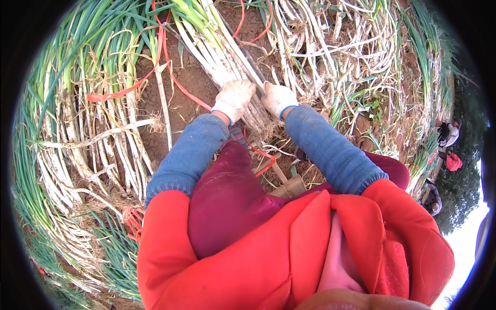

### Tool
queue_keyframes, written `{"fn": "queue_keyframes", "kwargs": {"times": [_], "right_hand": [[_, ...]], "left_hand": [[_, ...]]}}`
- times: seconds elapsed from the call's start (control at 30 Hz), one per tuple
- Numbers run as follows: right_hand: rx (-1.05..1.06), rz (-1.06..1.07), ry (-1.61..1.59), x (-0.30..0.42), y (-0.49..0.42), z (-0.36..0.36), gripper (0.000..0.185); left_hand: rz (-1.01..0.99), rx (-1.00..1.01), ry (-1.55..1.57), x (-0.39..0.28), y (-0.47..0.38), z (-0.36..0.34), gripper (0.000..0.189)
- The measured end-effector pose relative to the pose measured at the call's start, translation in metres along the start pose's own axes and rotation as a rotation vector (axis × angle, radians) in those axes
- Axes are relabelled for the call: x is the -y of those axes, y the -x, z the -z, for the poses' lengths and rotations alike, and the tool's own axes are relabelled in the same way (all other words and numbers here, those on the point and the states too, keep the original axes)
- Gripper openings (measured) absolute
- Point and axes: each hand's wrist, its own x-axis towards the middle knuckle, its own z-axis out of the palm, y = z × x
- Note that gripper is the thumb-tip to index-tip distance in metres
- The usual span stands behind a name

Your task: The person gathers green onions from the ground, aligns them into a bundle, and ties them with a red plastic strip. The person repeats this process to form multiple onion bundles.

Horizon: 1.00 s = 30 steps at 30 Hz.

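Note:
A bundle of long green onions (pixel 221 50) lies in front of me, white stalks and roots towards me, green leaves away. My left hand (pixel 234 100), in a whitish knit glove, rests on top of the stalks near the roots; its fingers are curled, but their tips are hidden. My right hand (pixel 278 99), gloved alike, is closed at the bundle's right side, with one stalk by its thumb. Red plastic strapping (pixel 186 91) loops over the soil left of the bundle and passes near my left wrist. Another piece of red strapping (pixel 267 166) lies below the roots.
Rows of green onions (pixel 73 100) lie on the left, with a red strap (pixel 112 96) across some. More onions (pixel 317 42) lie on the right, roots tangled. A small wooden seat or block (pixel 290 187) is between my legs. Several people (pixel 453 161) are far off at the right edge.

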Motion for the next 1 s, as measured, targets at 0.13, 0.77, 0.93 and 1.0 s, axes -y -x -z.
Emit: {"fn": "queue_keyframes", "kwargs": {"times": [0.13,0.77,0.93,1.0], "right_hand": [[-0.013,-0.053,-0.074,-0.017,-0.003,-0.008,0.032],[-0.206,-0.001,-0.101,-0.002,0.007,-0.025,0.027],[-0.207,-0.076,-0.027,0.006,0.002,-0.026,0.025],[-0.137,-0.140,-0.172,0.006,0.002,-0.026,0.028]], "left_hand": [[-0.024,-0.072,0.022,0.001,0.003,-0.001,0.027],[-0.079,-0.126,0.031,0.006,0.009,-0.008,0.042],[-0.073,-0.120,0.015,0.005,0.008,-0.010,0.036],[-0.060,-0.125,0.015,0.005,0.009,-0.010,0.035]]}}
